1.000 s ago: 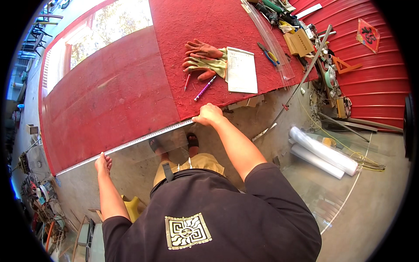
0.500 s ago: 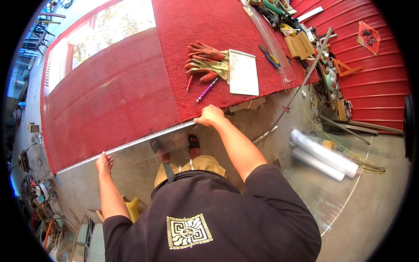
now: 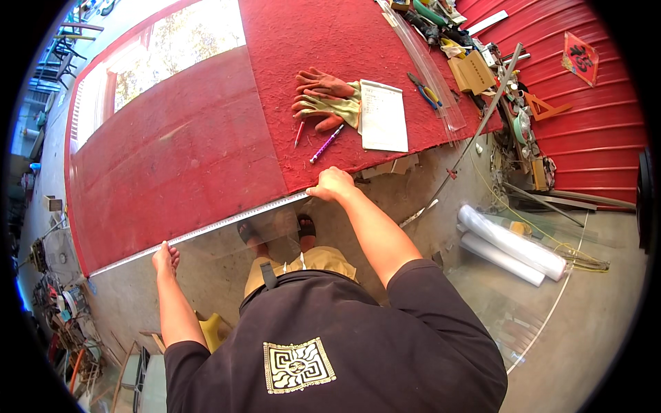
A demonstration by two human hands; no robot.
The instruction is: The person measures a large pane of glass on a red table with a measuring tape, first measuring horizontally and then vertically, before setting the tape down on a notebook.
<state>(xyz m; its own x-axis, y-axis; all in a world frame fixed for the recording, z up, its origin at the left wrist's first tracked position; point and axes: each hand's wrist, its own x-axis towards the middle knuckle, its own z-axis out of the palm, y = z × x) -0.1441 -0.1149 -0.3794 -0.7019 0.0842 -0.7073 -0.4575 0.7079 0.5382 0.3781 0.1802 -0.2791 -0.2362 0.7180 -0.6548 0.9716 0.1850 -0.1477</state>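
A large clear glass sheet (image 3: 179, 148) lies on the red carpeted table (image 3: 303, 34), reflecting a bright window. Along its near edge runs a long, thin white ruler (image 3: 227, 220) with fine markings. My left hand (image 3: 165, 259) pinches the ruler toward its left part, thumb on top and fingers curled below. At the ruler's right end, near the glass corner, my right hand (image 3: 332, 183) is closed on it, its fingertips partly hidden. Beyond that hand lie a purple pen (image 3: 326, 144), a red pencil (image 3: 299, 134), orange-and-green work gloves (image 3: 327, 100) and a white notepad (image 3: 384, 117).
Pliers (image 3: 425, 91) and clear strips (image 3: 430, 72) lie on the table's right side. Tools and a cardboard box (image 3: 472, 71) crowd the far right corner. A long metal rod (image 3: 485, 113) leans there. Plastic-wrapped rolls (image 3: 513, 241) rest on the floor at right.
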